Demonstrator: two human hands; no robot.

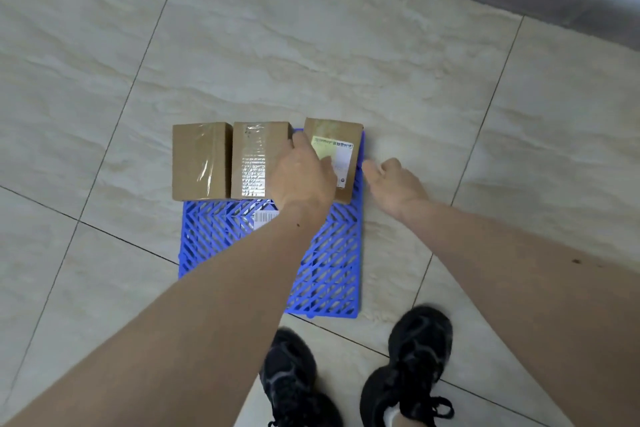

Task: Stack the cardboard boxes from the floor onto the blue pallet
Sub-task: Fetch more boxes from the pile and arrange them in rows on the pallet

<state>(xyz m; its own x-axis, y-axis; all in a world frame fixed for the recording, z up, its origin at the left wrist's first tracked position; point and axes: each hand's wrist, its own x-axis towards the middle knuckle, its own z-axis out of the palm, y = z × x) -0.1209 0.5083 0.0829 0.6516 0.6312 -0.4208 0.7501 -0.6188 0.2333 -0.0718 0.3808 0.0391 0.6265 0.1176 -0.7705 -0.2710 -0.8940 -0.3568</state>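
- I am seeing the left hand (304, 173) reaching forward over the blue pallet (325, 274), its palm lying on the near left edge of the right box (341, 135), with the thumb pointing up between that box and the middle box (258, 163).
- Its fingers are hidden under the back of the hand, so I cannot tell whether they are gripping the box or only pressing on it.
- The right hand (394, 184) is hovering just beside the pallet's right edge, fingers released and loosely spread, holding nothing.
- The right box is carrying a white and yellow-green shipping label; its print is too blurred for me to read.
- A barcode sticker (266, 218) is lying on the pallet grid, partly hidden by the left forearm.
- Three brown cardboard boxes are sitting in a row along the pallet's far edge; the left box (201, 163) and the middle one are sealed with glossy clear tape and touching each other.
- The pallet is a plastic lattice of slanted slots, lying on pale marbled floor tiles (311, 45).
- Black shoes (415, 357) are standing at its near edge.
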